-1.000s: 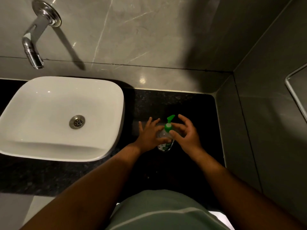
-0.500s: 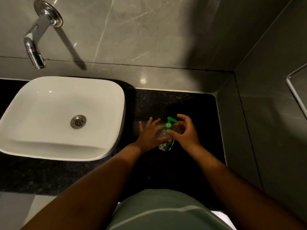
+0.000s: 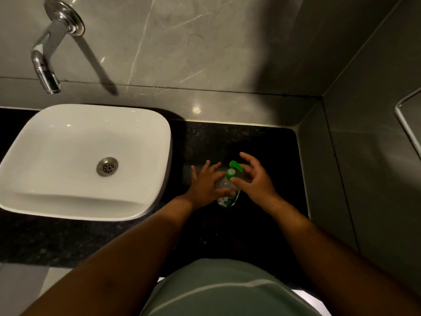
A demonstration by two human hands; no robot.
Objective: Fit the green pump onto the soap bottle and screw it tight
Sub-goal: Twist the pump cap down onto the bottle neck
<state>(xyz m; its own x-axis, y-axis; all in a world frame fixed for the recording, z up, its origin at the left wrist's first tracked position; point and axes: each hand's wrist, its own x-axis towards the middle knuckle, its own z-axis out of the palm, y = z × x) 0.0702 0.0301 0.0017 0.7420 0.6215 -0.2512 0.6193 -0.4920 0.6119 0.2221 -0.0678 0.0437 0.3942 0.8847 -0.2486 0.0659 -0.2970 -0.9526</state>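
Note:
A clear soap bottle (image 3: 227, 197) with a green-and-white label stands upright on the black counter (image 3: 262, 144), right of the basin. The green pump (image 3: 234, 167) sits on its neck, nozzle pointing up and left. My left hand (image 3: 206, 184) wraps the bottle's left side, thumb across its front. My right hand (image 3: 255, 179) is at the pump's right, thumb and a fingertip pinching the green collar (image 3: 229, 175) under the white stem, other fingers spread. The bottle's middle is hidden behind my fingers.
A white square basin (image 3: 86, 160) with a metal drain sits on the counter at left. A chrome wall tap (image 3: 46, 58) hangs above it. Grey tiled walls close the back and right side. A framed edge (image 3: 407, 115) shows at far right.
The pump's nozzle has turned: it pointed up-right, then right, and now points up-left. My right hand's fingers have shifted around the collar. The left hand and bottle have stayed in place.

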